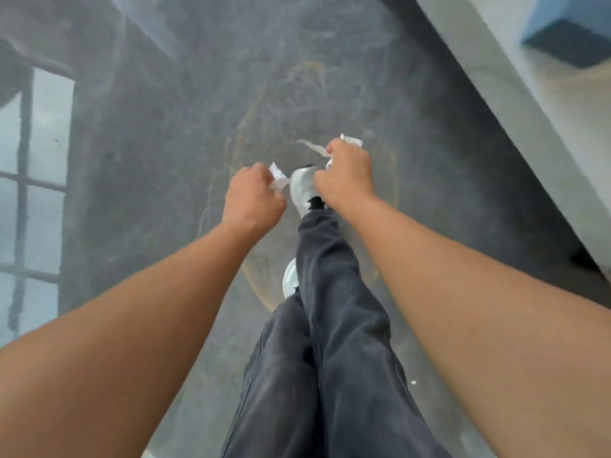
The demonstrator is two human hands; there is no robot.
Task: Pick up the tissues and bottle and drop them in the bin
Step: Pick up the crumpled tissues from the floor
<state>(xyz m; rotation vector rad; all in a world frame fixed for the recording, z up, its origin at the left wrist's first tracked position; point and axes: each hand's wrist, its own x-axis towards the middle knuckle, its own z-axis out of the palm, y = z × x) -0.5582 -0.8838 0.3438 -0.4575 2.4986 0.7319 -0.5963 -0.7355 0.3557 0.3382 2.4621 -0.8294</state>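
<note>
My left hand [253,198] is closed around a crumpled white tissue [278,180] that pokes out past the fingers. A second white tissue [351,141], with a torn strip trailing to the left, is held in my closed right hand [345,175]. Both hands are stretched out in front of me, side by side, above my own legs and a white shoe [301,190]. No bottle and no bin appear in the frame. The picture is blurred by movement.
A dark, glossy stone floor [165,160] fills the view and reflects a window at the left. A pale wall base [515,127] runs diagonally at the right, with a blue box-like object [568,31] at the top right corner. My dark trousers [330,342] cover the lower middle.
</note>
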